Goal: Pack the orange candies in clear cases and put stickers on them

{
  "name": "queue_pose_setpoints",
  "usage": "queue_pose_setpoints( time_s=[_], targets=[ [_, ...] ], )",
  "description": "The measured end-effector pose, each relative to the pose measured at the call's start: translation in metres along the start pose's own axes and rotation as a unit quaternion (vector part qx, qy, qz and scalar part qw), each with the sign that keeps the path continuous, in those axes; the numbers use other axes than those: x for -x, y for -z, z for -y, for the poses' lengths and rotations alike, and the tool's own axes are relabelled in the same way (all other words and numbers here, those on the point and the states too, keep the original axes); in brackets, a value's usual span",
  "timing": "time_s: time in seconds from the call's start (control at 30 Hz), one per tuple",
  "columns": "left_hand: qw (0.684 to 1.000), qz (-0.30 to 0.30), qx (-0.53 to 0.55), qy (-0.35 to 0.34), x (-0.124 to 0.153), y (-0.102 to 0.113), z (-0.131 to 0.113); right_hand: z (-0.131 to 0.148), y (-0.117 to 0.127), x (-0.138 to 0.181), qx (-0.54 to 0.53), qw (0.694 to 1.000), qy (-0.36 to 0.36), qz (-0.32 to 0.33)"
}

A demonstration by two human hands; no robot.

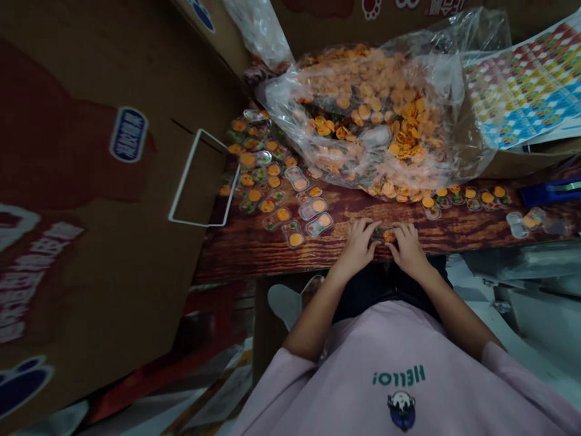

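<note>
At the front edge of the wooden table, my left hand (pixel 360 245) and my right hand (pixel 408 247) face each other. Between them lies a small clear plastic pack with an orange disc (pixel 388 235) at one end. The fingers and thumbs of both hands close on its two ends and hide part of it. Just left of my hands are several similar packs (pixel 313 208), each with an orange disc. Farther back rests a large clear plastic bag (pixel 363 121) full of orange discs.
Big cardboard boxes (pixel 91 181) wall off the left side, by a white wire frame (pixel 198 175). At the back right, printed sticker sheets (pixel 526 91) lie on a box. More packs (pixel 472 197) line up near a blue tool (pixel 551 192) on the right.
</note>
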State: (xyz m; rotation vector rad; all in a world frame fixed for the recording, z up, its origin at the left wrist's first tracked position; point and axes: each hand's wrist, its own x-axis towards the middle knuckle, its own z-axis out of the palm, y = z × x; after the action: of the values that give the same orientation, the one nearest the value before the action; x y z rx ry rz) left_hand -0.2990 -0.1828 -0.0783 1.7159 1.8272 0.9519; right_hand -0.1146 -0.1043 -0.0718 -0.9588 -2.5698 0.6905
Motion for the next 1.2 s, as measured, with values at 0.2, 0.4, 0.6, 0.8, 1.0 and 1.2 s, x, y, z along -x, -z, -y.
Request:
queue_pose_setpoints(
  time_s=[0.2, 0.4, 0.6, 0.8, 1.0, 1.2],
  targets=[
    [0.971, -0.092, 0.218, 0.02, 0.012, -0.008, -0.011, 0.0, 0.008, 0.006, -0.101, 0.991, 0.022, -0.08],
    [0.943, -0.129, 0.303, -0.042, 0.031, 0.009, -0.055, 0.03, 0.032, 0.025, -0.161, 0.976, 0.09, -0.111],
    [0.925, -0.168, 0.324, -0.107, 0.039, 0.026, -0.097, 0.061, 0.058, 0.041, -0.14, 0.96, 0.143, -0.193],
    [0.897, -0.182, 0.367, -0.163, 0.043, 0.029, -0.117, 0.074, 0.07, 0.051, -0.125, 0.951, 0.167, -0.228],
    [0.874, -0.24, 0.391, -0.158, 0.041, 0.023, -0.133, 0.081, 0.068, 0.055, -0.122, 0.946, 0.16, -0.256],
    [0.855, -0.256, 0.428, -0.144, 0.044, 0.025, -0.136, 0.086, 0.067, 0.057, -0.202, 0.942, 0.156, -0.217]
  ],
)
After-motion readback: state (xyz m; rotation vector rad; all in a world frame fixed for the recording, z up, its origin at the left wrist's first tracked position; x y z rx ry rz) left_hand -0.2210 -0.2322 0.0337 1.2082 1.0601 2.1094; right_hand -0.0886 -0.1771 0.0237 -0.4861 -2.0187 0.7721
